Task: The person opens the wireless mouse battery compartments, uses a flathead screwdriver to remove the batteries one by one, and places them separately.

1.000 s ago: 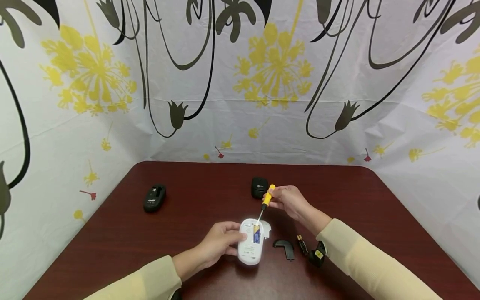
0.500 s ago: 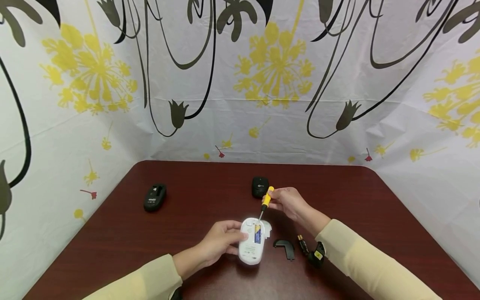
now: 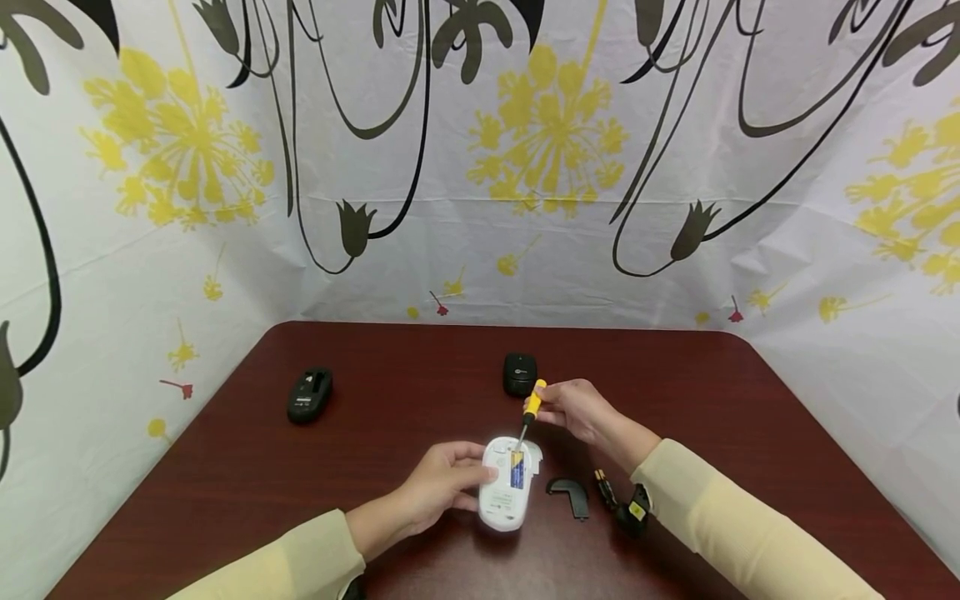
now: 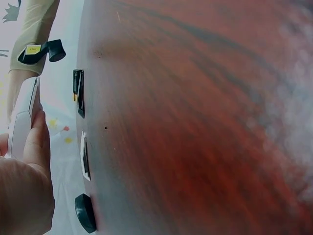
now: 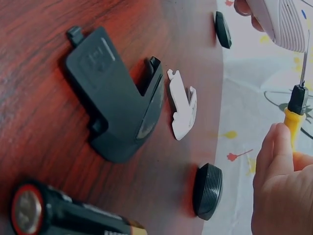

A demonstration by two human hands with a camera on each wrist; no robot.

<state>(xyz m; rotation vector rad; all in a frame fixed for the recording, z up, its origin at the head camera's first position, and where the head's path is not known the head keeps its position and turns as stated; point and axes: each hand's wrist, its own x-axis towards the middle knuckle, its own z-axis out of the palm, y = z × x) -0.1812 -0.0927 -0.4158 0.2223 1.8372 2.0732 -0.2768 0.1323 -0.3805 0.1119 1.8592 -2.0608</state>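
My left hand [image 3: 444,482] holds a white computer mouse [image 3: 501,504] underside up, thumb over its near side edge. A blue-and-gold battery [image 3: 517,471] lies in the mouse's uncovered slot. My right hand [image 3: 581,408] pinches the yellow handle of a screwdriver [image 3: 533,405], whose shaft points down to the slot's far end, by the battery's tip. In the right wrist view, the screwdriver's metal shaft [image 5: 305,63] stands close to the ribbed end of the mouse [image 5: 286,24]. The left wrist view shows the mouse [image 4: 22,122] edge-on in my fingers, raised off the table.
A white battery cover [image 3: 536,458] lies behind the mouse, partly hidden. A black battery cover [image 3: 570,495] and a black battery [image 5: 68,210] lie to its right. Two black mice, one at the left [image 3: 310,396], one at the back [image 3: 519,374], rest on the brown table [image 3: 405,375].
My right hand and the screwdriver have come down slightly toward the mouse. The left hand and the mouse have shifted very little to the right.
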